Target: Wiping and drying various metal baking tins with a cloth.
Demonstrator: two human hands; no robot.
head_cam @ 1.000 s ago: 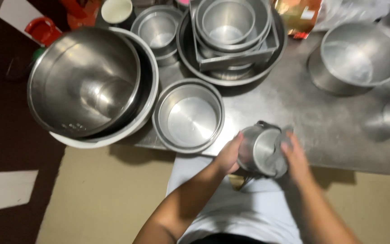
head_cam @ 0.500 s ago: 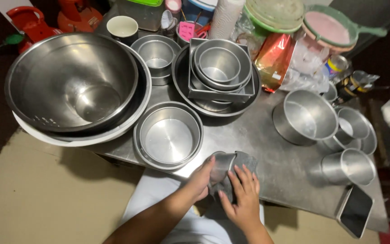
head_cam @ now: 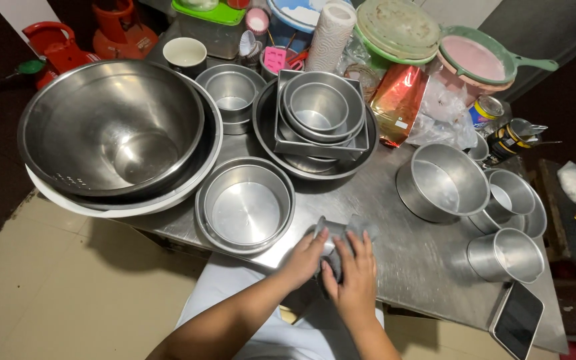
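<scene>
I see both hands at the near edge of the steel bench point(head_cam: 428, 267), wrapped around a small metal cup point(head_cam: 339, 230) that lies tipped on its side on the bench top. My left hand point(head_cam: 305, 259) grips it from the left, fingers point(head_cam: 320, 239) curled closed over the cup's wall; my right hand point(head_cam: 353, 273) covers it from the near side, fingers point(head_cam: 360, 241) pressed flat across the metal, so much of the cup is hidden and I cannot tell which way its mouth faces. Just left of the hands sits a round shallow pan point(head_cam: 245, 205), and beyond that a big steel mixing bowl point(head_cam: 111, 130) nested in a white-rimmed basin point(head_cam: 128, 208). Straight ahead, a wide dish point(head_cam: 271, 143) carries a square tin point(head_cam: 288, 143) with round tins point(head_cam: 319, 107) stacked inside it. To the right, well apart from the hands, stand a deep round tin point(head_cam: 441, 181), two smaller tins nested point(head_cam: 511, 197), and a single cup-sized tin point(head_cam: 507, 257) near a dark phone point(head_cam: 517, 319) lying at the bench corner. At the back are a paper towel roll point(head_cam: 328, 33) and a red foil packet point(head_cam: 398, 100).
</scene>
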